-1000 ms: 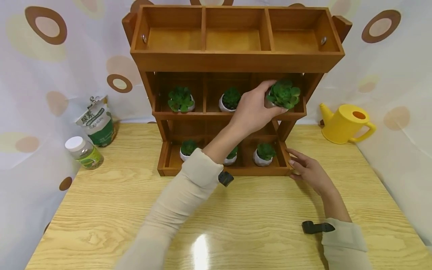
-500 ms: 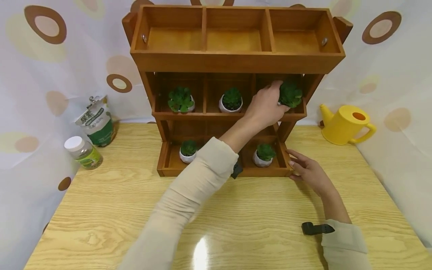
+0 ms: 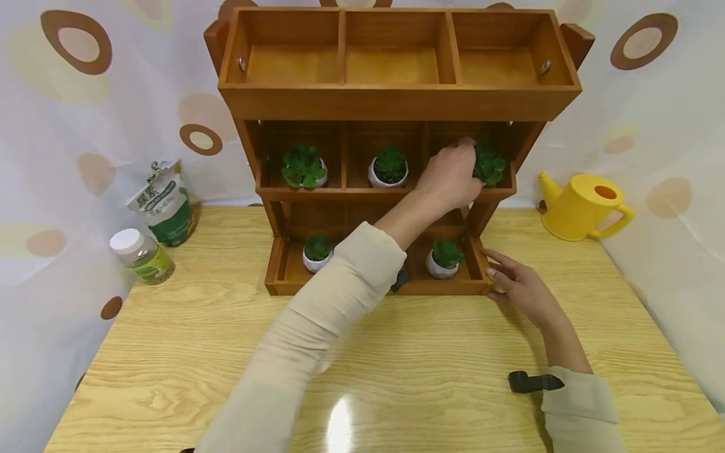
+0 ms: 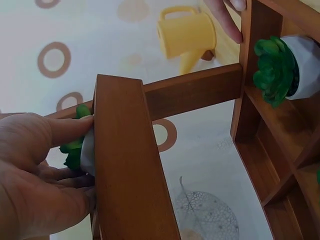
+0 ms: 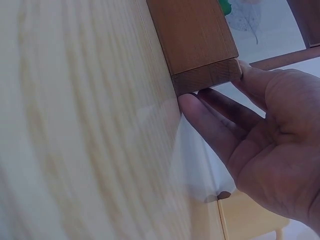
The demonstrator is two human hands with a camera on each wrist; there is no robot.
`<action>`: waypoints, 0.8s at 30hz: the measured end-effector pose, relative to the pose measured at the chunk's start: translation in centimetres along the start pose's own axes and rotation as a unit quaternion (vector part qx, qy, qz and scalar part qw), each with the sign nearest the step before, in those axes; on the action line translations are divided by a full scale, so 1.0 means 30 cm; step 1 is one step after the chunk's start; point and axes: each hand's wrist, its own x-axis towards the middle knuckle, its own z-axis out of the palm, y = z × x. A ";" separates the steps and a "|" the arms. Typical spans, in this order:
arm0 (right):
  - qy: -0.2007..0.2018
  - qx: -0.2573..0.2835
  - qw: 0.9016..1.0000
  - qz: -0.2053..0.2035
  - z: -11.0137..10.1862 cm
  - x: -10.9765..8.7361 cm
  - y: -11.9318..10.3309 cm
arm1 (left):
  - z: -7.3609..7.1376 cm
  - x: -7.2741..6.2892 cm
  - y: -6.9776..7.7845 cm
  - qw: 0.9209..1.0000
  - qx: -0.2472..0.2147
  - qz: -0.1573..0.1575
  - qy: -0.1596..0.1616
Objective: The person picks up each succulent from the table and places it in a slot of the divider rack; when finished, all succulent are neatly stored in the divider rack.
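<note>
My left hand [image 3: 450, 176] reaches into the right compartment of the middle tier of a wooden plant shelf [image 3: 396, 104]. Thumb and fingers stay around the white pot of a green succulent [image 3: 489, 165]; in the left wrist view the pot [image 4: 88, 152] is partly behind the tier's front board. Down at the shelf's lower right corner, my right hand [image 3: 518, 289] touches the end of the bottom tier with thumb and fairly straight fingers. Two more potted succulents, one on the left [image 3: 304, 167] and one in the middle [image 3: 388, 167], share the middle tier.
On the bottom tier, potted succulents stand at left [image 3: 317, 251] and right [image 3: 444, 258]; my left sleeve covers its middle. A yellow watering can [image 3: 583, 207] stands right of the shelf. A green-and-white bag [image 3: 167, 207] and a white-capped jar [image 3: 141, 257] stand left.
My left hand has moved right and deeper into the compartment, with the potted succulent lowered into it. The right hand has stayed at the shelf's corner.
</note>
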 end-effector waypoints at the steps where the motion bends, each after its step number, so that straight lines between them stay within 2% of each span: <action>1: -0.001 0.000 1.000 0.000 0.001 0.001 -0.001 | -0.001 0.000 -0.001 1.000 0.001 -0.001 0.000; 6: -0.004 -0.004 1.000 0.001 0.012 0.006 -0.007 | 0.006 -0.012 -0.016 1.000 0.005 0.006 0.011; 12: -0.006 -0.011 1.000 0.003 0.011 0.008 -0.006 | 0.001 -0.039 -0.032 0.999 -0.016 0.026 0.023; 16: -0.011 -0.011 1.000 0.003 0.001 0.010 -0.004 | -0.008 -0.071 -0.038 0.998 -0.004 0.057 0.024; 20: -0.011 -0.005 1.000 0.005 -0.008 0.009 -0.006 | -0.022 -0.129 -0.044 0.993 0.039 0.101 0.038; 24: -0.008 -0.004 1.000 0.001 -0.012 0.006 -0.006 | -0.046 -0.226 -0.060 0.988 0.069 0.134 0.044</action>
